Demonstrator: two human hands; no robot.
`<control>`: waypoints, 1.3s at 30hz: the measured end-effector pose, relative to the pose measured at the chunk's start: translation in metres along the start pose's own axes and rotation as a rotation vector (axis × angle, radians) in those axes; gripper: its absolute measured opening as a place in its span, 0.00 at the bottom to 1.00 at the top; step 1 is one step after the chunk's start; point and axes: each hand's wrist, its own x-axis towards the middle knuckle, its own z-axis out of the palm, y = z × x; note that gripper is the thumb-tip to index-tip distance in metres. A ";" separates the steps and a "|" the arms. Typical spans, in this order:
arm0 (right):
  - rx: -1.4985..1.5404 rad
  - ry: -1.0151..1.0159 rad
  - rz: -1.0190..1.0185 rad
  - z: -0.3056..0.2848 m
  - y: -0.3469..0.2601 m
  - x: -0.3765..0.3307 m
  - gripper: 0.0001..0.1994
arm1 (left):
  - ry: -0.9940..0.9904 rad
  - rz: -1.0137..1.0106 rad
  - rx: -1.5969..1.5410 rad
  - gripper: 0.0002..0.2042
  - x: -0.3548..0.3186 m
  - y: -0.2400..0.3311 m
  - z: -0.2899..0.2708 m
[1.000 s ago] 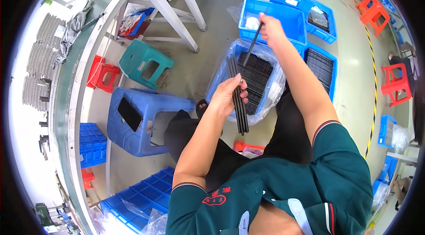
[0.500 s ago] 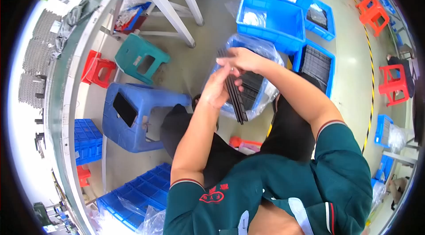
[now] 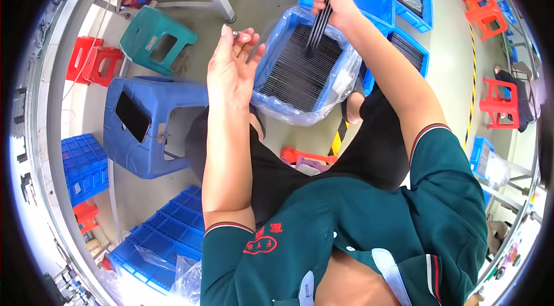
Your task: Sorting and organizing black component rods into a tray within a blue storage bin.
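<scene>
1. The person's right hand (image 3: 334, 7) is closed around a bundle of slim, straight black rods (image 3: 319, 29), gripping it near the upper end, with the thumb and fingers wrapped about it.
2. The bundle slants down and slightly left from the fist; its lower ends blur over the upper part of a blue plastic bin lined with clear film (image 3: 279, 36), and whether they touch what lies there cannot be told.
3. Inside that bin, many matching black rods laid side by side (image 3: 294, 78) form a closely packed layer.
4. The person's left hand (image 3: 232, 69) is raised just left of the bin, well apart from the bundle. It is loosely open, the fingers spread and partly curled, and no rod shows in its grasp.
5. The clear plastic bag (image 3: 344, 88) folds out over the bin's rim, crumpled on the right side and along the near edge.
6. Beyond the bin stands another blue plastic bin (image 3: 372, 5), partly behind the right hand; to the right, a smaller-looking blue bin (image 3: 426, 62) holds dark rods too.
7. To the person's left, a blue plastic stool (image 3: 130, 147) bears a black rectangular phone (image 3: 133, 117). Past it stands a green plastic stool (image 3: 135, 38), with red plastic stools (image 3: 107, 62) near it.
</scene>
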 end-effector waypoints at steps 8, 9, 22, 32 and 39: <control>-1.166 0.068 -0.212 -0.041 0.161 0.034 0.24 | -0.041 -0.031 -0.013 0.16 -0.017 0.019 -0.009; -1.204 0.076 -0.213 -0.058 0.180 0.038 0.24 | -0.063 -0.038 -0.028 0.16 -0.016 0.016 -0.008; -1.807 0.115 -0.039 -0.098 0.309 0.026 0.18 | -0.062 -0.050 0.030 0.20 -0.023 0.025 -0.004; -2.010 0.164 -0.047 -0.095 0.309 0.006 0.18 | -0.035 -0.059 0.046 0.22 -0.026 0.032 -0.002; -2.059 0.165 -0.240 -0.120 0.295 -0.008 0.09 | -0.067 -0.050 0.035 0.22 -0.032 0.033 -0.001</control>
